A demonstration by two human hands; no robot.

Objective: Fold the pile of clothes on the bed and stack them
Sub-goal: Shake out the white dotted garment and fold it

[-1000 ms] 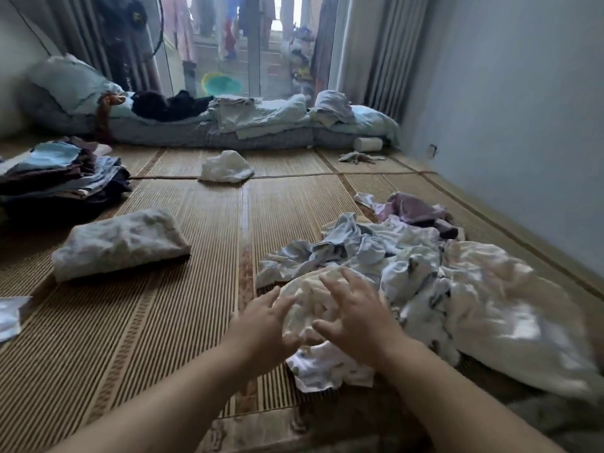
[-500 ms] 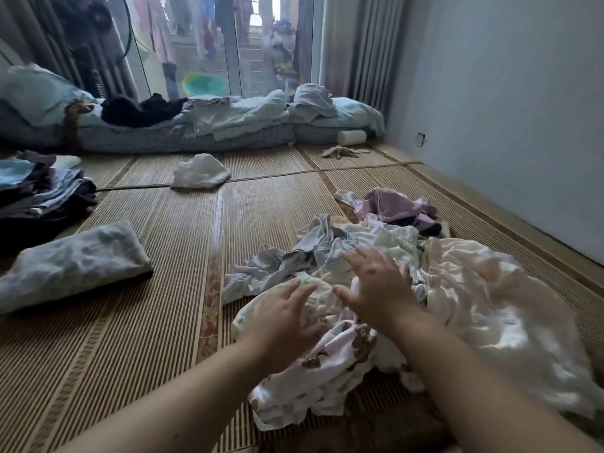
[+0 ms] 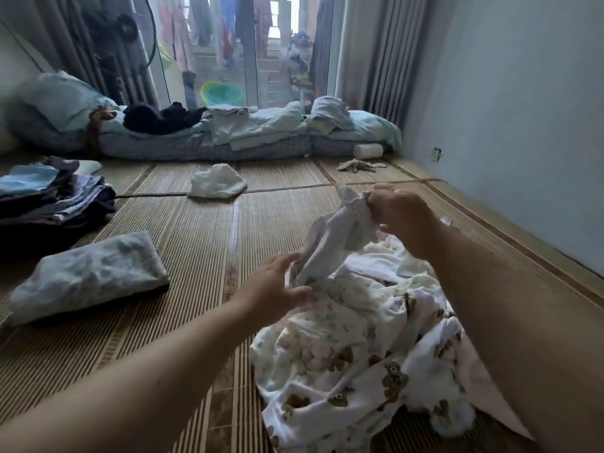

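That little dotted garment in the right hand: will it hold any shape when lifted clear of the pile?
Probably floppy: the dotted garment hangs in limp folds from the right hand. Likely light, since a pinch at one end carries it. Its lower end reaches the pile, so it may drag.

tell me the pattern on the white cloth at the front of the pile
Small brown bear prints on the white cloth, clearest in the head view.
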